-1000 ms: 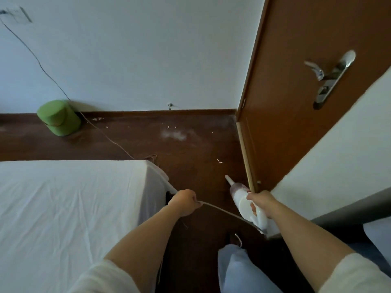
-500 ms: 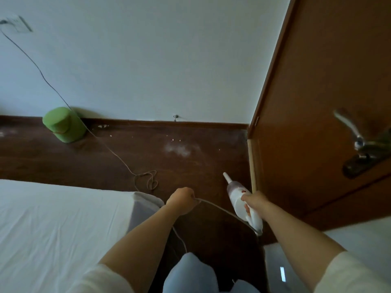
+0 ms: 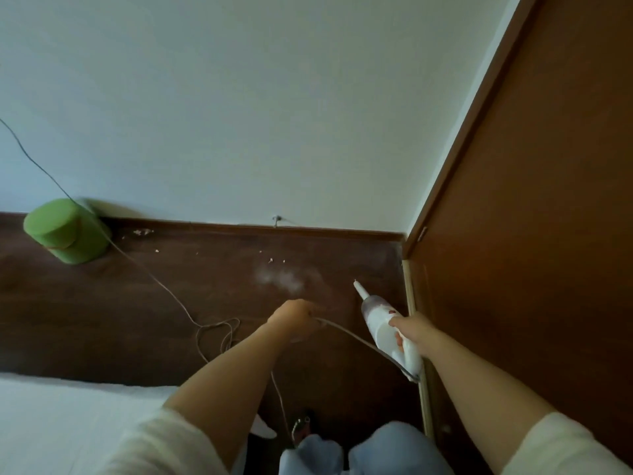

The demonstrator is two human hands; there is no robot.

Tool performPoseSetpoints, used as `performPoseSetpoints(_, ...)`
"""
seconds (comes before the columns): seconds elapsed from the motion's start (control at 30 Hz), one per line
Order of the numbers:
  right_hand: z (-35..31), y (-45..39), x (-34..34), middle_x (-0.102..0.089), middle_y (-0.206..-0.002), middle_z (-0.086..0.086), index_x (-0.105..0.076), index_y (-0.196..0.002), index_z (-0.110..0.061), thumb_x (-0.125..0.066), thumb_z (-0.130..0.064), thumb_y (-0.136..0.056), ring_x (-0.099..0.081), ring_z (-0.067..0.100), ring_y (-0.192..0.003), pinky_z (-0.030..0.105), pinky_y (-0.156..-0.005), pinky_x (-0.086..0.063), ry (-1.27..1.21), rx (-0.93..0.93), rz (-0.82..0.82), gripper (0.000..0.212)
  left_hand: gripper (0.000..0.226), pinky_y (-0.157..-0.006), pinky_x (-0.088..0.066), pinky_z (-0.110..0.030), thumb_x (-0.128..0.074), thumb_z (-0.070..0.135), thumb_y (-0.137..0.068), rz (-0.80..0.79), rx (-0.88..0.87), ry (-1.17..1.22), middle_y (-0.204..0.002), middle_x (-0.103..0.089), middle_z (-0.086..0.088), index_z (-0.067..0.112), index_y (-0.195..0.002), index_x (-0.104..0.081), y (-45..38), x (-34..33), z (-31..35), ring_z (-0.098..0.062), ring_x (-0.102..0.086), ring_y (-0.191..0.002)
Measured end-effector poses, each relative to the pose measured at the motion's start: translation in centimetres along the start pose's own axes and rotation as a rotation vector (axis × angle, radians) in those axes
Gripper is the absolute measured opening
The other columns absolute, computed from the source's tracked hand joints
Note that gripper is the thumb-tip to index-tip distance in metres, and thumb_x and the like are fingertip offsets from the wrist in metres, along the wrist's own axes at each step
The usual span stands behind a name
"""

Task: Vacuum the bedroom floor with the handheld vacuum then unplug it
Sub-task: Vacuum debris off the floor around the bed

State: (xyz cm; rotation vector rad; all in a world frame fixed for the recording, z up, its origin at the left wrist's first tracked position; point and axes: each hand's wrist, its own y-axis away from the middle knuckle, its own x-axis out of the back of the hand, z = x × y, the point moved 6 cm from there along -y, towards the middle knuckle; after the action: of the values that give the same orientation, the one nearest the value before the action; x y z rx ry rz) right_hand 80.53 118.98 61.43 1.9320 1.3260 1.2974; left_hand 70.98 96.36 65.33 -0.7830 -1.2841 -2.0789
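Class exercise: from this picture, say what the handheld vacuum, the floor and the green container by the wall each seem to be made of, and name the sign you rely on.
White handheld vacuum: likely glossy moulded plastic; smooth shell, tinted see-through front chamber.
Dark brown floor: seemingly wood or wood-look laminate; faint grain, dull sheen.
Green cylindrical container: probably matte plastic; even colour, no shine, though blur leaves it open.

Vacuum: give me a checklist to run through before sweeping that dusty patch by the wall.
1. Grip on vacuum: right hand wrapped around the handle, ok.
2. Cord held clear: left hand holds it, ok.
3. Nozzle aimed at dust patch: points just right of it, not ok.
4. Slack: cord loops on the floor near the bed, snag risk, not ok.
5. Plugged in: socket out of view, cannot tell.
6. Green bin clear of the path: far left, ok.
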Motion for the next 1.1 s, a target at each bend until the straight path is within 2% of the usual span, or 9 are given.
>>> performPoseSetpoints(0.17, -3.5, -2.1, -0.1, -0.058, -0.094, 0.014, -0.048, -0.127, -0.004, -0.054, -0.027, -0.093, -0.055, 0.027, -0.09, 0.036, -0.077, -0.045, 0.005, -0.032, -0.015, 0.042, 0.025, -0.084, -0.049, -0.032, -0.052, 0.023, -0.094, -0.074, 0.069, 0.015, -0.113, -0.064, -0.011, 0.005, -0.109, -0.062, -2.7, 0.9, -1.0, -0.026, -0.061, -0.102)
performPoseSetpoints(0.37, -7.0, -4.1, 3.0, -0.06, -0.121, 0.02, -0.053, -0.126, -0.001, -0.053, -0.026, -0.094, -0.055, 0.034, -0.113, 0.039, -0.093, -0.046, 0.033, -0.065, 0.043, 0.04, 0.029, -0.075, -0.045, -0.027, -0.053, 0.027, -0.094, -0.063, 0.102, 0.039, -0.113, -0.064, -0.011, 0.005, -0.111, -0.062, -5.4, 3.5, 1.0, -0.023, -0.06, -0.095)
performPoseSetpoints(0.5, -8.3, -5.1, 6.0, -0.058, -0.124, 0.023, -0.056, -0.122, 0.004, -0.054, -0.017, -0.094, -0.055, 0.036, -0.116, 0.041, -0.093, -0.047, 0.016, -0.055, 0.081, 0.035, 0.035, -0.07, -0.046, -0.026, -0.051, 0.031, -0.095, -0.062, 0.096, 0.064, -0.097, -0.064, -0.007, 0.001, -0.112, -0.062, -7.8, 4.4, 4.2, -0.02, -0.057, -0.085)
performPoseSetpoints(0.67, -7.9, -5.5, 8.0, -0.055, -0.101, 0.021, -0.052, -0.111, -0.001, -0.051, -0.008, -0.096, -0.057, 0.032, -0.098, 0.034, -0.079, -0.047, -0.015, -0.091, 0.068, 0.016, 0.04, -0.082, -0.048, -0.032, -0.051, 0.038, -0.095, -0.068, 0.042, 0.062, -0.111, -0.065, -0.014, 0.003, -0.109, -0.063, -9.4, 4.2, 7.3, -0.027, -0.061, -0.104)
performPoseSetpoints(0.77, -7.6, -5.8, 8.7, -0.054, -0.12, 0.024, -0.052, -0.119, 0.007, -0.052, -0.001, -0.093, -0.049, 0.036, -0.124, 0.037, -0.09, -0.044, 0.012, -0.128, 0.088, 0.027, 0.037, -0.082, -0.047, -0.032, -0.054, 0.036, -0.094, -0.075, 0.042, 0.041, -0.112, -0.065, -0.014, 0.004, -0.108, -0.064, -9.6, 4.3, 7.1, -0.027, -0.06, -0.104)
performPoseSetpoints(0.9, -7.8, -5.0, 8.0, -0.048, -0.137, 0.025, -0.044, -0.135, 0.011, -0.052, -0.001, -0.095, -0.046, 0.037, -0.128, 0.038, -0.103, -0.04, -0.039, -0.123, 0.094, 0.043, 0.034, -0.077, -0.046, -0.03, -0.057, 0.032, -0.092, -0.096, 0.069, 0.016, -0.112, -0.065, -0.014, 0.004, -0.108, -0.064, -9.1, 4.2, 5.4, -0.027, -0.061, -0.104)
performPoseSetpoints(1.0, -8.0, -3.8, 6.8, -0.055, -0.129, 0.022, -0.046, -0.133, 0.009, -0.049, -0.006, -0.098, -0.052, 0.033, -0.125, 0.038, -0.102, -0.042, -0.107, -0.134, 0.095, 0.039, 0.035, -0.078, -0.048, -0.031, -0.057, 0.034, -0.092, -0.104, 0.084, 0.033, -0.111, -0.065, -0.013, 0.004, -0.108, -0.064, -8.4, 3.8, 4.0, -0.027, -0.062, -0.103)
performPoseSetpoints(1.03, -8.2, -3.4, 6.4, -0.061, -0.116, 0.02, -0.046, -0.133, 0.009, -0.049, -0.007, -0.098, -0.058, 0.032, -0.116, 0.039, -0.095, -0.047, -0.137, -0.139, 0.084, 0.038, 0.034, -0.078, -0.049, -0.031, -0.057, 0.034, -0.092, -0.109, 0.085, 0.043, -0.112, -0.065, -0.012, 0.004, -0.108, -0.064, -8.2, 3.6, 3.5, -0.026, -0.062, -0.102)
performPoseSetpoints(1.1, -8.4, -2.6, 5.5, -0.059, -0.082, 0.014, -0.046, -0.132, 0.007, -0.049, -0.008, -0.097, -0.062, 0.026, -0.078, 0.036, -0.065, -0.049, -0.152, -0.125, 0.055, 0.038, 0.032, -0.079, -0.049, -0.031, -0.057, 0.033, -0.092, -0.114, 0.086, 0.056, -0.112, -0.065, -0.012, 0.006, -0.108, -0.064, -7.7, 3.3, 2.4, -0.026, -0.062, -0.102)
